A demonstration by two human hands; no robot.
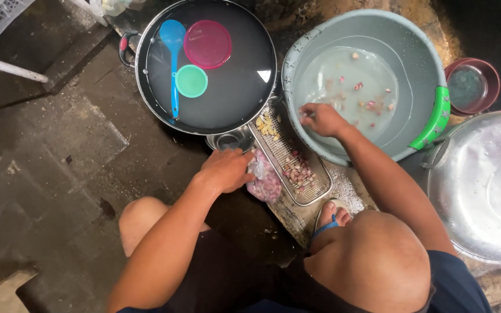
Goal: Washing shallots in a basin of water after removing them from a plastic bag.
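Left hand (226,169) clamped on clear bag of shallots (264,181), beside wire tray (291,156). Right hand (322,119) pinched closed over grey basin (372,26) rim, contents unclear. Hands apart; bag nearer left.

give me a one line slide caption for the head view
Squatting person's left hand grips a bag of shallots beside a wire tray, while the right hand reaches into a grey basin.
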